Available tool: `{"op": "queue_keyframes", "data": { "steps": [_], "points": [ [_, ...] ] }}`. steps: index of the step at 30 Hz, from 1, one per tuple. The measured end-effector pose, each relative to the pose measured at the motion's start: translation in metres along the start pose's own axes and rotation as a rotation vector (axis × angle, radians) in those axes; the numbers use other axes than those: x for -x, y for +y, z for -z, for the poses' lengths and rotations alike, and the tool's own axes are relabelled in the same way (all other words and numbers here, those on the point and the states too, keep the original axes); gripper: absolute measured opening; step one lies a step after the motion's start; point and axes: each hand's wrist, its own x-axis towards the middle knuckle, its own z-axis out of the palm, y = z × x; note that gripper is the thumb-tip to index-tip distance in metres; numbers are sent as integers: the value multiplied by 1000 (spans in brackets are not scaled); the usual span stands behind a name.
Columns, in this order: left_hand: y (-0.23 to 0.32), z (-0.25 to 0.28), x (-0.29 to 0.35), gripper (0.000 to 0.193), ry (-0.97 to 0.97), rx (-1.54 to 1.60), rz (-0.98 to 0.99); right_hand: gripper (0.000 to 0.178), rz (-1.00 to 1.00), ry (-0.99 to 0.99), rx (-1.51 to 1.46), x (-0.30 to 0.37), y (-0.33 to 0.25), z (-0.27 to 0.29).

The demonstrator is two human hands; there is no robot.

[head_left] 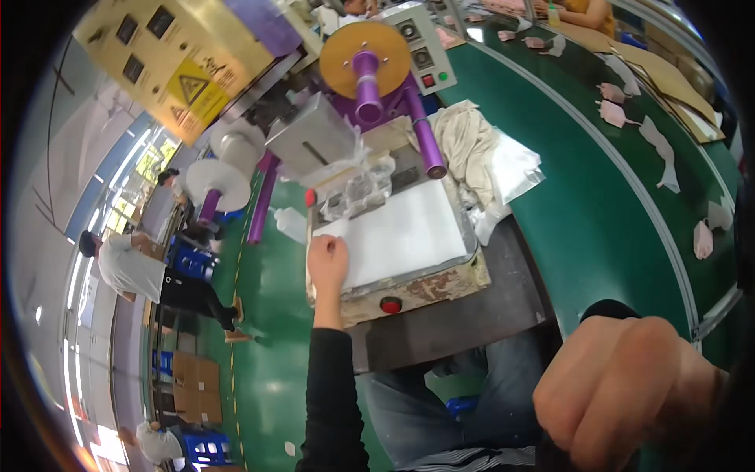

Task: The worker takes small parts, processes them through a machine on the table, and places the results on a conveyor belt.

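Fingers [336, 248] of the left hand [327, 269] curl together at the left edge of a white sheet [405, 236]; whether they pinch it, I cannot tell. The right hand [617, 385] is raised close to the camera at lower right, fingers folded in; its palm is hidden, so I cannot tell if it holds anything.

The sheet lies flat on the machine bed [436, 293], whose front face is chipped and stained around a red button [391, 304]. Crumpled clear film [358, 190] lies behind the sheet, below a grey metal block [312, 141]. Beige cloth [464, 141] is bunched at the right.

Beyond, a green belt [543, 141] curves past, carrying pink pieces [613, 114]. Leftward, across the green floor [271, 354], are a person in a white shirt [130, 267], cardboard boxes [197, 385] and a blue stool [208, 448].
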Motion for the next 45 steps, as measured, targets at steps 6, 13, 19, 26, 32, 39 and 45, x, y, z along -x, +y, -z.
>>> {"op": "queue_keyframes", "data": {
  "steps": [6, 13, 19, 26, 32, 39, 45],
  "points": [
    [7, 3, -2, 17, 0, -24, 10, 34, -206, -72, -41, -12, -9, 10],
    [6, 9, -1, 16, -6, -23, 64, 35, -45, -138, 64, -2, 6, 33],
    [11, 5, -9, 17, -1, -13, 47, 36, 136, -176, 284, 6, 10, 49],
    [5, 7, -2, 15, 14, -22, 18, 37, 279, -217, 641, 11, 13, 53],
    [6, 10, 4, 15, 9, -27, 53, 37, 765, -235, 1550, 22, 20, 53],
    [8, -12, -24, 18, -3, -32, -7, 38, 615, -279, 1238, 19, -13, 54],
    [-9, 19, 3, 17, 10, -106, 50, 36, 151, -175, -42, -3, 13, 35]
  ]
}}
